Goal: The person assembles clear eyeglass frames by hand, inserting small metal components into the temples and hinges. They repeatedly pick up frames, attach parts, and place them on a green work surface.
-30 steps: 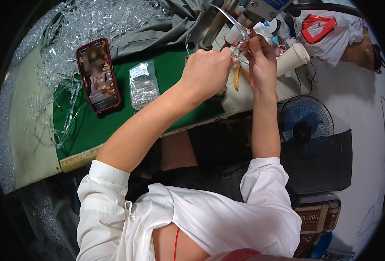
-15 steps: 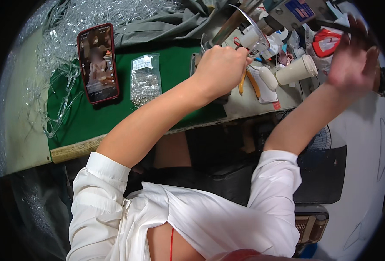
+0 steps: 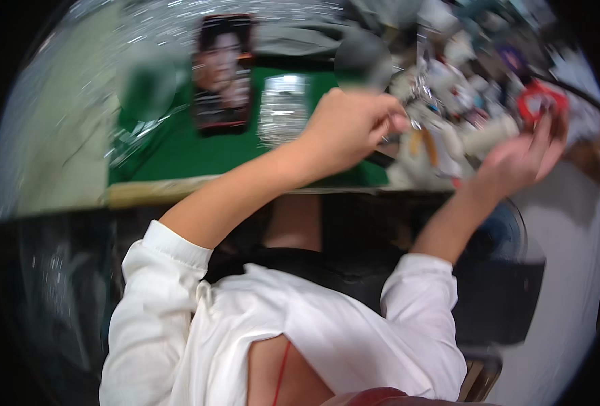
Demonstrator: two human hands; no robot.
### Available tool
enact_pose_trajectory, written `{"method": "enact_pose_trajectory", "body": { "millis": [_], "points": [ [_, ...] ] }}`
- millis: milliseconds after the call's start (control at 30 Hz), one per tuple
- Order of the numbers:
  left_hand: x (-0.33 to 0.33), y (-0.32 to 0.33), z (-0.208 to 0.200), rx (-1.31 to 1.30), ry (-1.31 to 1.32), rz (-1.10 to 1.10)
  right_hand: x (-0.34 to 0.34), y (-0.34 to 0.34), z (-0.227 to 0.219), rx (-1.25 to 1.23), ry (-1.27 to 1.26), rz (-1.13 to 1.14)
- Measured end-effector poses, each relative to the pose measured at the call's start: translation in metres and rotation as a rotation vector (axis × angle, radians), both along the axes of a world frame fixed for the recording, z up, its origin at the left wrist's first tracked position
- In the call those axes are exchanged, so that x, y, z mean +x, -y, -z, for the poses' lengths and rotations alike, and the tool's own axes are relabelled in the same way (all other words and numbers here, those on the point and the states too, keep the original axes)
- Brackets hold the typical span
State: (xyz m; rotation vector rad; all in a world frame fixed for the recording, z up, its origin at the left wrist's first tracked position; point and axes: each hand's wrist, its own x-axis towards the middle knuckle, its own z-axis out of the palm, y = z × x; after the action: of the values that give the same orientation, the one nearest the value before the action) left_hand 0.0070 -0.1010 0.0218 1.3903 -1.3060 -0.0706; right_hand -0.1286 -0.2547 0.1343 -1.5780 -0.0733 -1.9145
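Observation:
My left hand is curled over the right end of the green mat, thumb and fingers pinched together. Motion blur hides what, if anything, sits between them. Glinting clear strands show just past its fingertips. Out to the right, my right hand is raised with its fingers stretched, overlapping the lower part of a red and white item; no held object is visible. Left of my left hand, a clear bag of small silvery pieces lies on the mat, beside a phone playing video.
A pale cup lies by my right hand. Yellow-handled pliers rest between the hands. Blurred clutter fills the back right. Clear plastic strips pile at the back left. A pale strip edges the table's front.
My right hand has come down from its raised, palm-showing pose. My left hand stays pinched, a little lower in view. The whole view has shifted and blurred; the phone's picture differs.

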Motion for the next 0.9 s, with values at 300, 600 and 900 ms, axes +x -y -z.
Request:
{"method": "enact_pose_trajectory", "body": {
  "millis": [300,600,900],
  "points": [
    [0.187,-0.427,0.010,-0.384,-0.565,-0.521,-0.029,-0.065,0.199,0.249,-0.646,0.075],
    [0.283,-0.513,0.088,0.188,-0.976,-0.884,0.017,-0.122,0.174,0.108,-0.697,-0.077],
    [0.334,-0.304,0.026,0.711,0.033,-1.259,0.015,-0.132,0.175,0.147,-0.744,-0.125]
  ]
}}
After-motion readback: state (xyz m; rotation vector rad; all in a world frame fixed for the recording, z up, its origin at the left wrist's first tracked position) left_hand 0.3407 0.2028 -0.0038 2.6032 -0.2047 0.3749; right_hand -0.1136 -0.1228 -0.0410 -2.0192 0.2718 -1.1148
